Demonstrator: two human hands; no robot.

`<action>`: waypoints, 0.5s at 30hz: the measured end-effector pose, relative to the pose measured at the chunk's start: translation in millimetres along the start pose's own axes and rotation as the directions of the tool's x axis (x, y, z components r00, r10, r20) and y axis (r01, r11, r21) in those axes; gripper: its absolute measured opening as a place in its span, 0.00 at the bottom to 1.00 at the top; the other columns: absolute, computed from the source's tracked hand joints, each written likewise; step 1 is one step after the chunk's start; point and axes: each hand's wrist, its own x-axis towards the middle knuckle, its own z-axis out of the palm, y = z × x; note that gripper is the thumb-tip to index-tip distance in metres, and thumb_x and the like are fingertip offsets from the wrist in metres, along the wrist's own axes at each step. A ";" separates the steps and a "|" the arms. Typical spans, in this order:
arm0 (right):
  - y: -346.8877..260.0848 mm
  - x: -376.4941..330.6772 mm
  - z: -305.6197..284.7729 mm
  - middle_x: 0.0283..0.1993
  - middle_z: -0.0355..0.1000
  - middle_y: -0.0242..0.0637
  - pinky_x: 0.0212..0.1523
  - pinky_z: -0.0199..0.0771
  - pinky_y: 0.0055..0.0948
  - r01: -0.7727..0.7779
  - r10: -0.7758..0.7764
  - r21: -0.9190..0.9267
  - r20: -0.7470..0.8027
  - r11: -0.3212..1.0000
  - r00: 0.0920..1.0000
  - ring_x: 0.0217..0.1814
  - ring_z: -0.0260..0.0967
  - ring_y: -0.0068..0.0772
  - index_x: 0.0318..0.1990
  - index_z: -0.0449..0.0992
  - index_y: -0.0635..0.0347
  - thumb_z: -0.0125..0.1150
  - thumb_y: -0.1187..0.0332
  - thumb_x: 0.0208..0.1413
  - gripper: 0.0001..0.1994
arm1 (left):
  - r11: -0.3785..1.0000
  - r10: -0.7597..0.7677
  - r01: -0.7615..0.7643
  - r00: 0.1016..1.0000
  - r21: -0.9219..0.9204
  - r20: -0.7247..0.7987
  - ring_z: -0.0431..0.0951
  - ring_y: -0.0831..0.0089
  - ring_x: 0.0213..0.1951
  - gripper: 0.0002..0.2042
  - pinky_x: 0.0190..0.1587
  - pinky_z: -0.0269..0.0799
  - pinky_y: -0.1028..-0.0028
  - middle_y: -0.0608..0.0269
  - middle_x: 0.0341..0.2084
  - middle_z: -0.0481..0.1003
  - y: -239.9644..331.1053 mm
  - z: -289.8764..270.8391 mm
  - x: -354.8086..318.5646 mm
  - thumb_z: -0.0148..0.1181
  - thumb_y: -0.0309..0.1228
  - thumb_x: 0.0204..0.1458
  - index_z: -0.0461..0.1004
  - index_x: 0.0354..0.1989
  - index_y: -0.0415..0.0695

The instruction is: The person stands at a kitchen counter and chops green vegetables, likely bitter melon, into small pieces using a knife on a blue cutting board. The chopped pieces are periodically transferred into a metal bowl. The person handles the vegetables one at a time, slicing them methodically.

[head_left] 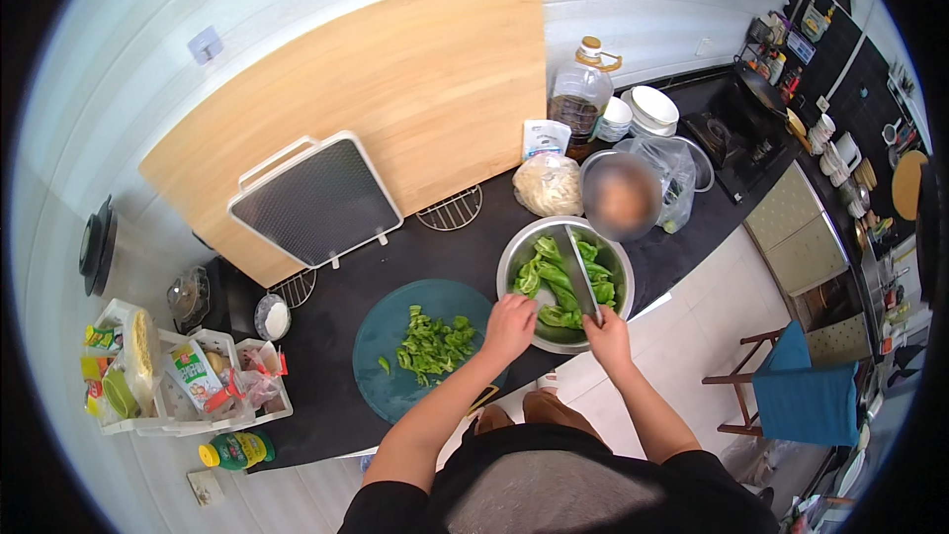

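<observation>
My right hand (607, 332) is closed round the handle of a kitchen knife (580, 272). Its broad blade points away from me, over a steel bowl (507, 255) of green peppers (556, 277). At the bowl's near left rim is my left hand (511, 324), its fingers curled beside a pepper; what they grip is hidden. To the left lies a round dark green cutting board (379, 331), bearing a pile of chopped green pepper (433, 344). One small piece sits apart from the pile.
Behind the bowl stand a bag of pale food (548, 186), a metal bowl (594, 200) with blurred contents, and a big oil bottle (580, 94). A large wooden board (435, 69) leans on the wall. White baskets (213, 425) of packages are at left; a blue chair (806, 400) is right.
</observation>
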 end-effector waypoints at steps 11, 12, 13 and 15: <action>52.6 19.9 -63.7 0.15 0.61 0.31 0.18 0.55 0.25 -0.186 0.202 0.148 -0.106 0.971 0.974 0.18 0.52 0.17 0.28 0.70 0.68 0.58 0.70 0.50 0.08 | 0.967 -0.245 0.248 0.863 0.053 0.442 0.71 0.51 0.39 0.14 0.42 0.68 0.61 0.48 0.32 0.71 11.1 103.0 26.1 0.65 0.28 0.36 0.73 0.33 0.37; 53.9 21.9 -66.4 0.15 0.61 0.30 0.18 0.55 0.25 -0.194 0.210 0.140 -0.104 0.971 0.972 0.18 0.52 0.17 0.29 0.70 0.67 0.57 0.70 0.50 0.08 | 0.972 -0.224 0.229 0.870 0.041 0.440 0.71 0.51 0.39 0.14 0.42 0.68 0.61 0.48 0.32 0.71 11.9 102.1 27.0 0.65 0.28 0.36 0.73 0.32 0.37; 53.8 23.8 -67.2 0.15 0.61 0.30 0.18 0.54 0.25 -0.201 0.215 0.134 -0.097 0.970 0.972 0.18 0.52 0.17 0.29 0.70 0.67 0.57 0.70 0.50 0.08 | 0.976 -0.208 0.214 0.876 0.036 0.435 0.71 0.51 0.39 0.14 0.41 0.69 0.61 0.48 0.31 0.71 11.9 98.4 27.2 0.65 0.29 0.36 0.73 0.32 0.37; 52.9 30.0 -66.7 0.15 0.61 0.30 0.18 0.54 0.25 -0.188 0.201 0.141 -0.081 0.972 0.976 0.18 0.52 0.17 0.29 0.70 0.67 0.57 0.71 0.50 0.07 | 0.971 -0.203 0.234 0.916 -0.050 0.347 0.72 0.53 0.35 0.14 0.39 0.68 0.63 0.48 0.29 0.71 12.2 88.8 28.6 0.63 0.30 0.36 0.72 0.32 0.36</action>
